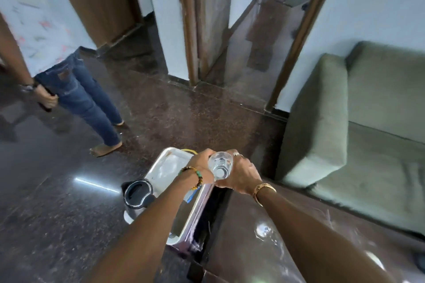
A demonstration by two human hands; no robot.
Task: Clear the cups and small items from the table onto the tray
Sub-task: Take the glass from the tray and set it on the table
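A clear glass sat clasped between the left hand and right hand, both curling fingers round it, its long axis near upright; the metal tray lay just left, nearer the left hand

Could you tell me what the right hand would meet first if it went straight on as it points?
The right hand grips the glass; past it, probably the left hand, then the tray, depth unclear.

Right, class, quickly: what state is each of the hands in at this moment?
left hand: fingers curled round the clear glass, holding it.
right hand: also curled round the clear glass, holding it from the other side.
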